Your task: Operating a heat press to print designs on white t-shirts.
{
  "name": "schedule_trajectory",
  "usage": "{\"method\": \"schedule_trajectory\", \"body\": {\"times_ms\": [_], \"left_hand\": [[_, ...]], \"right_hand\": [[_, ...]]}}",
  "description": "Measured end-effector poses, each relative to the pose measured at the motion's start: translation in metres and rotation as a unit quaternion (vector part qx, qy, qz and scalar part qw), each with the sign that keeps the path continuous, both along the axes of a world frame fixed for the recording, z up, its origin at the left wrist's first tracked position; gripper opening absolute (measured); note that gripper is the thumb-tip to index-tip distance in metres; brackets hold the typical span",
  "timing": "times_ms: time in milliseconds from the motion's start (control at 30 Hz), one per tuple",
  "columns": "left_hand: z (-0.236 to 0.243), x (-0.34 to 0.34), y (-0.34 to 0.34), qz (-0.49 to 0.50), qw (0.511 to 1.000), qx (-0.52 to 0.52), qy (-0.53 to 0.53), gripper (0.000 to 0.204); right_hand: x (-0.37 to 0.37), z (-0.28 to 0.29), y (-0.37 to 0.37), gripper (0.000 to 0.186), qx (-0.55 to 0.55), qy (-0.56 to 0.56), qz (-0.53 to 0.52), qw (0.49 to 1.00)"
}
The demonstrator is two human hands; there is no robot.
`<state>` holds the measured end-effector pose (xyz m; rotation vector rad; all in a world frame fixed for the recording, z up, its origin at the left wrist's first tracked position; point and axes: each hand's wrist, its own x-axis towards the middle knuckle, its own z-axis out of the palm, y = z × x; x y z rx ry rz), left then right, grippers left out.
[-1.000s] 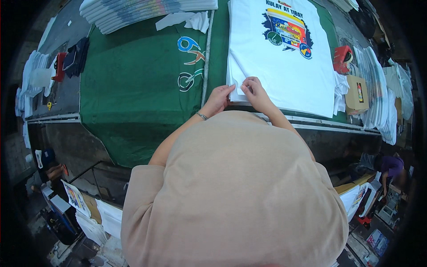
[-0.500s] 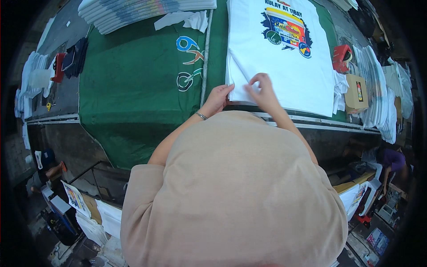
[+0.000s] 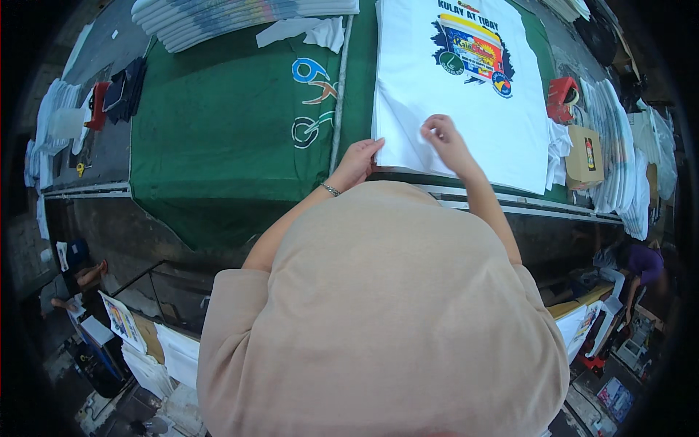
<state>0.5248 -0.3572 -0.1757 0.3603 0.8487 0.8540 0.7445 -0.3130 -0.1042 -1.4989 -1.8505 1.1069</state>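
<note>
Both hands (image 3: 404, 149) pinch the white shirt's (image 3: 466, 109) near hem.

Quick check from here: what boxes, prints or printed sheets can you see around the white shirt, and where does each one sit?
Cardboard box: right of white T-shirt, brown, small label.
Shirt print: chest, multicoloured.
Logo: green cloth, blue, orange, white.
Printed sheet: lower left, colourful.

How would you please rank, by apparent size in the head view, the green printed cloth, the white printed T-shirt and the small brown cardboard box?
1. Green printed cloth
2. White printed T-shirt
3. Small brown cardboard box
</note>
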Motion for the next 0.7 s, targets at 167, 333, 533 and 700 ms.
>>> {"method": "schedule_trajectory", "body": {"times_ms": [167,333,533,700], "left_hand": [[0.018,0.0,0.001,0.015,0.999,-0.003,-0.03,0.025],[0.01,-0.001,0.0,0.013,0.998,0.009,-0.065,0.024],[-0.003,-0.003,0.001,-0.018,0.999,0.009,-0.044,0.024],[0.011,0.0,-0.001,0.008,1.0,-0.002,-0.03,0.025]], "right_hand": [[-0.006,0.007,-0.004,0.015,0.237,-0.234,-0.047,0.942],[-0.054,0.002,-0.033,0.013,0.133,-0.102,0.075,0.983],[-0.046,-0.016,-0.026,0.015,0.042,-0.019,0.066,0.997],[-0.029,-0.003,-0.017,0.019,-0.023,0.009,0.045,0.999]]}}
